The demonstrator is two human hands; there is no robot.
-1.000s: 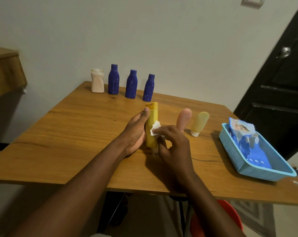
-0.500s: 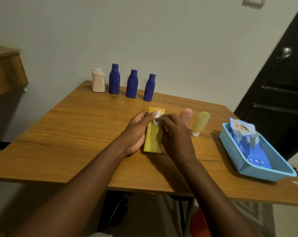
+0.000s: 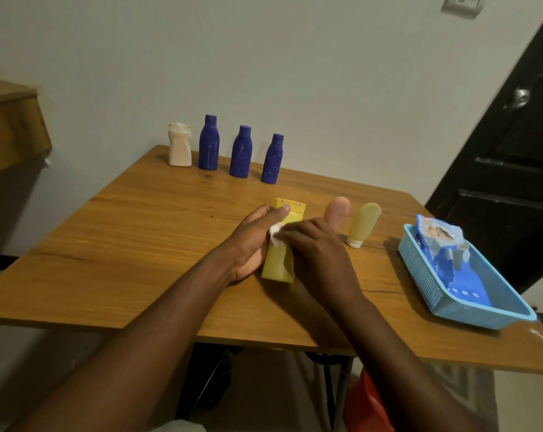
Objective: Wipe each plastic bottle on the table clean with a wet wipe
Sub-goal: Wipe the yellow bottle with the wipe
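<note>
A yellow bottle (image 3: 279, 263) lies flat at the middle of the wooden table (image 3: 139, 232), cap end pointing away from me. My left hand (image 3: 251, 241) grips its left side, thumb up near the cap. My right hand (image 3: 316, 257) pinches a small white wet wipe (image 3: 275, 232) against the bottle's upper face. A pink tube (image 3: 337, 212) and a pale yellow tube (image 3: 363, 224) stand cap-down just right of my hands. Along the far edge stand a white bottle (image 3: 179, 145) and three blue bottles (image 3: 240, 151).
A light blue basket (image 3: 426, 275) at the table's right edge holds a blue wet-wipe pack (image 3: 444, 247). A dark door (image 3: 513, 157) rises behind it. A wooden ledge (image 3: 11, 126) juts out at the left. Something red (image 3: 366, 400) sits under the table.
The bottle went from standing on its edge to lying flat. My right hand slid the wipe up toward the cap, then back down and to the left along the bottle.
</note>
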